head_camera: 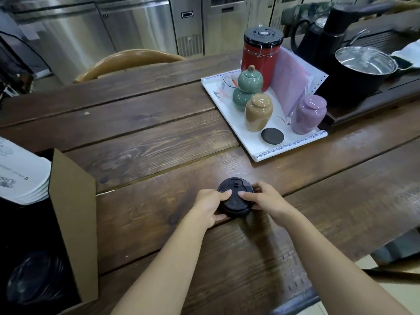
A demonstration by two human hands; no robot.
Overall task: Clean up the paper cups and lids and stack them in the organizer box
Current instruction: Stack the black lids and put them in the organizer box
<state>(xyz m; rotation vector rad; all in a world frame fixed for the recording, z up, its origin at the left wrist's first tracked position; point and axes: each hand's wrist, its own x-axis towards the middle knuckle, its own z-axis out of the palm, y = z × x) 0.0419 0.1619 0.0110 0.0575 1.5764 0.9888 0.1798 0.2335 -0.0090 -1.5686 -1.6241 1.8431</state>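
Both hands' grip hides black lids' (235, 198) sides.

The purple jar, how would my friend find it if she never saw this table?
Look to the white tray on the far right part of the wooden table. The purple jar stands at the tray's right edge, in front of the pink paper. It is the only purple jar; its neighbours are tan, green and red.

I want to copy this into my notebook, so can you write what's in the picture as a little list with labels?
Hands: left hand and right hand both grip the black lids
Lids: a small stack on the wooden table
Box: cardboard box at the left, holding white paper cups and more dark lids
Tray: white tray with three small jars and a red tin
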